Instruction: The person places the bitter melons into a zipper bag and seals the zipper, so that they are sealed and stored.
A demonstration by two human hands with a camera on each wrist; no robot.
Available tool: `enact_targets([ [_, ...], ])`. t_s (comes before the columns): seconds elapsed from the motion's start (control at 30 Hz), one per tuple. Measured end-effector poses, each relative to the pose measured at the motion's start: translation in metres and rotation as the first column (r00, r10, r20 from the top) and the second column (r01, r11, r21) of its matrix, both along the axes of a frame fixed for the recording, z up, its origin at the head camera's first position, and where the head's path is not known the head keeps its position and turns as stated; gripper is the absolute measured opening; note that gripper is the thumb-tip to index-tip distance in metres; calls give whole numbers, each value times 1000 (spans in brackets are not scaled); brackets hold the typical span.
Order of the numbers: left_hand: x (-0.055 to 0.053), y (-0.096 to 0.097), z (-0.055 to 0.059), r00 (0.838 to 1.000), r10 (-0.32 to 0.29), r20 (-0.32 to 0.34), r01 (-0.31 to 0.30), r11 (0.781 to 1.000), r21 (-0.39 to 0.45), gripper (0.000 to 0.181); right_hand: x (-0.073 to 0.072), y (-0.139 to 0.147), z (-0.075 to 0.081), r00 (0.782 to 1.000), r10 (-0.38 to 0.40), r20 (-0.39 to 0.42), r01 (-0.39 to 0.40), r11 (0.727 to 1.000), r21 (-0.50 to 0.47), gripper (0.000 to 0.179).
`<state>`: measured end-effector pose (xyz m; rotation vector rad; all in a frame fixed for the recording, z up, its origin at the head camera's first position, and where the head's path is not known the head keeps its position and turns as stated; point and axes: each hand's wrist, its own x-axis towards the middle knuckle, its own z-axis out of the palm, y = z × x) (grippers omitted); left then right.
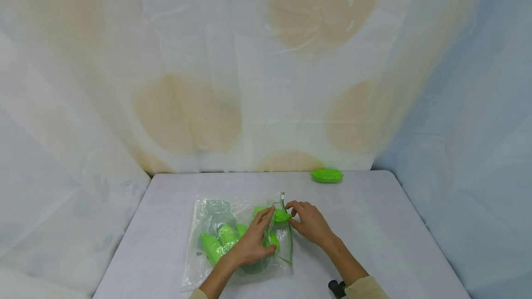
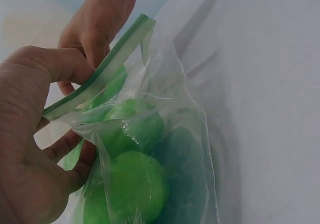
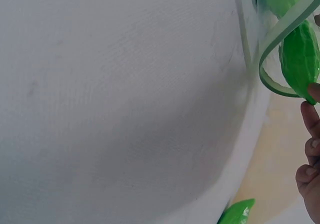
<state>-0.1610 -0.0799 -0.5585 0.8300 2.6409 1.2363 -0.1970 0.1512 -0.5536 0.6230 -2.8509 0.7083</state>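
Note:
A clear zip bag (image 1: 192, 271) lies on the table with several green toy-like vegetables (image 2: 137, 184) inside, some long and some round-ended. My left hand (image 1: 251, 242) holds the bag near its mouth, the thumb along the green zip strip (image 2: 120, 49) and the other fingers against the plastic. At that mouth, my right hand (image 1: 309, 223) pinches the pointed tip of a green bitter melon (image 3: 299, 59) between thumb and forefinger. Most of this melon lies within the loop of the opening, its tip sticking out toward the right hand.
Another green bitter melon (image 1: 327, 176) lies at the table's back edge, right of the middle. Patterned sheeting (image 1: 257, 82) hangs behind the white table (image 1: 374, 230) and on both sides. A small black object (image 1: 336, 288) shows beside the right sleeve.

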Motion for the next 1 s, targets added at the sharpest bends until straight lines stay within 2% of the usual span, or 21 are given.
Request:
enact_targets([
  [0.27,1,0,-1,1000,-12,-4,12,1000,6,107,-1,-4,1,1000,18,8,-18,999,-35,40],
  [0.7,1,0,0,1000,-23,0,23,1000,1,109,-7,-12,0,1000,-9,-9,9,1000,20,33],
  [1.0,0,-1,-3,1000,-27,-12,27,1000,3,110,-10,-11,-4,999,-17,-43,19,999,31,32],
])
